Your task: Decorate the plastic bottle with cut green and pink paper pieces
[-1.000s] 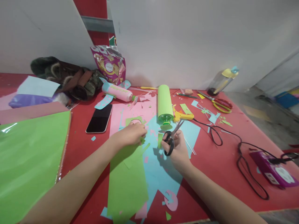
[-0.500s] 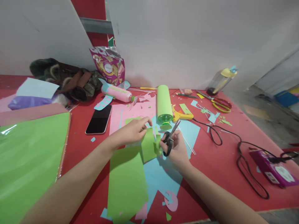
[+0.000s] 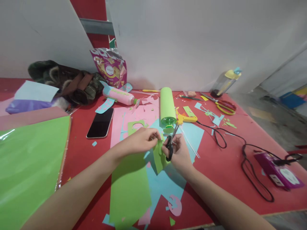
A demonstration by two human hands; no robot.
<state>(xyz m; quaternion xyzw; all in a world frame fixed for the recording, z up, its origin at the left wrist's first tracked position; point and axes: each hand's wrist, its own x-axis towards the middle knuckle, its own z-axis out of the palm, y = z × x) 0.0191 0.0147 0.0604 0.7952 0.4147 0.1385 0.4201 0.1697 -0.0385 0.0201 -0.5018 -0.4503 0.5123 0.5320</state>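
Note:
My left hand [image 3: 146, 139] pinches the upper part of a cut piece of green paper [image 3: 158, 159], which is tilted above the blue sheet. My right hand [image 3: 178, 150] grips black-handled scissors [image 3: 169, 147], their blades pointing up and away. Its fingertips also touch the right side of the green piece. Just beyond the hands lies a bottle wrapped in green paper [image 3: 168, 103], its clear green neck and cap toward me. A larger green sheet [image 3: 130, 191] lies under my left forearm, over blue paper [image 3: 158, 188].
A yellow glue gun [image 3: 185, 118] with a black cord sits right of the bottle. The purple power strip [image 3: 278, 171] is at the right edge. A phone [image 3: 100, 124], a pink paper-covered bottle [image 3: 120, 96] and a snack bag [image 3: 110, 67] are at left. Red-and-yellow-handled scissors [image 3: 225, 107] lie back right.
My left hand has moved right and closed on the green piece. That piece has turned and tilted, and the scissors have swung more upright.

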